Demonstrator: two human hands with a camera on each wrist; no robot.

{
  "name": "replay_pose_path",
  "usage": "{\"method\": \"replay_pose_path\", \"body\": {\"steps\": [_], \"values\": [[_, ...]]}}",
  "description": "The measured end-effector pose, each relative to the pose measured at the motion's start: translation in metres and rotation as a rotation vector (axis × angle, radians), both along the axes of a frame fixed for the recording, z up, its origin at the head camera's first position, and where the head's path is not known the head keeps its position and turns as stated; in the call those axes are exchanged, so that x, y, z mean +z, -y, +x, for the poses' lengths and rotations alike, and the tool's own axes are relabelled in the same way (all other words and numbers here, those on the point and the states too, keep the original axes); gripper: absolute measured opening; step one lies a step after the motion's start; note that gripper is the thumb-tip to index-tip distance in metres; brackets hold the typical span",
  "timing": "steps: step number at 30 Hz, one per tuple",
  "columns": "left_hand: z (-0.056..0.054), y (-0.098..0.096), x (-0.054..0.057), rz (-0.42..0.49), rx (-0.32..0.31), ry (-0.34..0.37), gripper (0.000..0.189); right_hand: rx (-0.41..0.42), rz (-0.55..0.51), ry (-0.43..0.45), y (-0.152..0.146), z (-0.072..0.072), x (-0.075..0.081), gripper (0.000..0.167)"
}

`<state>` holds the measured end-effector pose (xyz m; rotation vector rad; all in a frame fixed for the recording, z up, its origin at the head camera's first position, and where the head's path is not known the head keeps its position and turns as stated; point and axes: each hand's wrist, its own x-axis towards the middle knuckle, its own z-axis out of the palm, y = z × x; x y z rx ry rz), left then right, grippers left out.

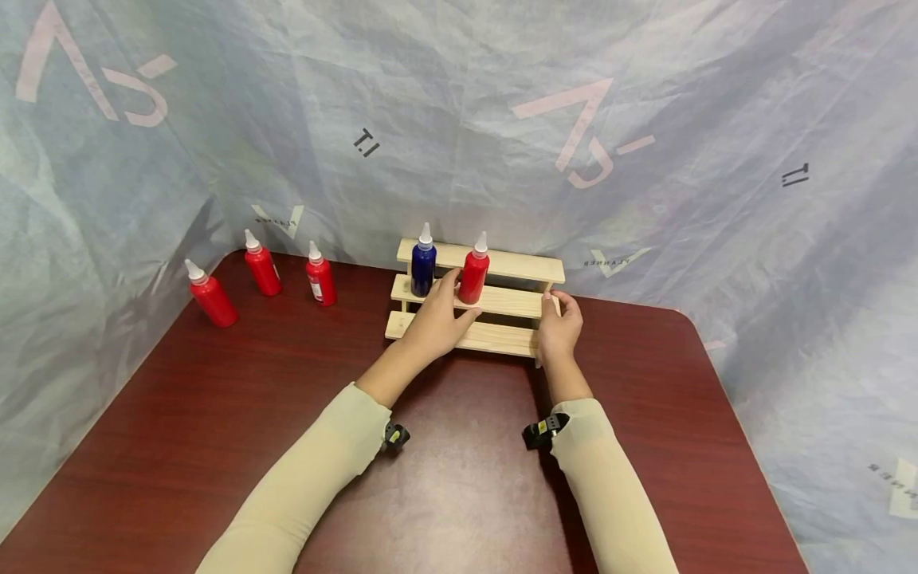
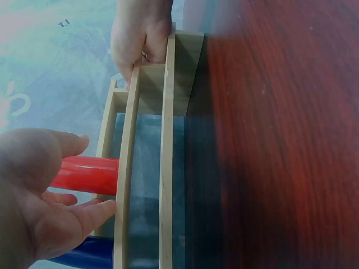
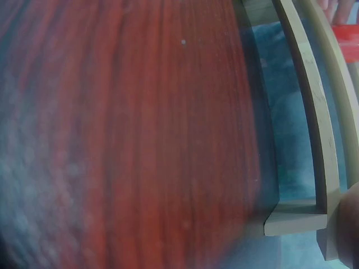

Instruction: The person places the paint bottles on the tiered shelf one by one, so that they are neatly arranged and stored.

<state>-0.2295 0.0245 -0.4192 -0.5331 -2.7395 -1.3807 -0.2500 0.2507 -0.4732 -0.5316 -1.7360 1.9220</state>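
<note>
A red squeeze bottle (image 1: 474, 275) with a white nozzle stands upright on the middle shelf of a three-tier wooden rack (image 1: 502, 340). The person's left hand (image 1: 433, 320) is around its lower part from the front: thumb on the bottle's right side, fingers on its left, spread apart and fairly straight. In the left wrist view the bottle lies in the space between thumb and fingers, with a gap on the thumb's side; whether a finger touches it, I cannot tell. A dark blue bottle (image 1: 423, 269) stands on the same shelf, just left of those fingers. The right hand (image 1: 561, 327) grips the rack's right end, its fingers curled around the edge. Well to the left, three more red bottles (image 1: 320, 281) stand on the reddish-brown table (image 1: 459, 494), before a grey sheet (image 1: 459, 119).
</note>
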Motion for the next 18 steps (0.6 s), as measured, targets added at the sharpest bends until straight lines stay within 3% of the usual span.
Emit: {"method": "replay_pose_path", "body": {"steps": [9, 18], "values": [[0.014, 0.014, 0.000, -0.042, 0.003, 0.038, 0.085, -0.007, -0.009, -0.002, 0.001, -0.001, 0.000, 0.017], [0.024, 0.025, 0.004, -0.042, 0.003, 0.069, 0.081, 0.001, -0.045, -0.029, 0.001, -0.003, 0.000, 0.022]]}}
